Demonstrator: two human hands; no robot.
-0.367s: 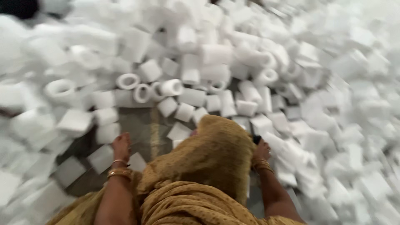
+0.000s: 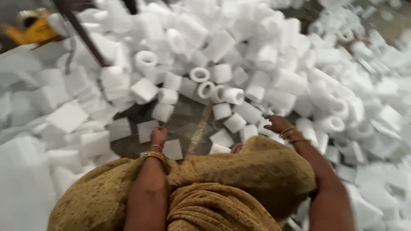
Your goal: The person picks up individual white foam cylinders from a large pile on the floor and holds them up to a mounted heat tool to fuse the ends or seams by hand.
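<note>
- Head view, looking down: the left hand is low over the bare patch of dark floor, fingers curled loosely inward. It sits right at the edge of a flat white foam square; touching or just above it, I cannot tell, the blur is too heavy. No firm grasp shows.
- The right hand reaches out on the other side, fingers spread and slack, nothing gripped. It hovers among small white foam blocks at the foot of the heap; contact is not clear.
- Gold bangles ring the left wrist, and more of them show on the right wrist.
- Between the arms, ochre patterned cloth drapes over the person's knees and fills the lower frame.
- Ahead, a great pile of white foam offcuts wraps round the cleared floor: cubes, slabs, and hollow white foam cylinders lying on their sides with the round openings showing.
- Another flat white foam piece lies just beside the left wrist.
- Far upper left, a blurred yellow object and a dark slanted bar crossing the foam.
</note>
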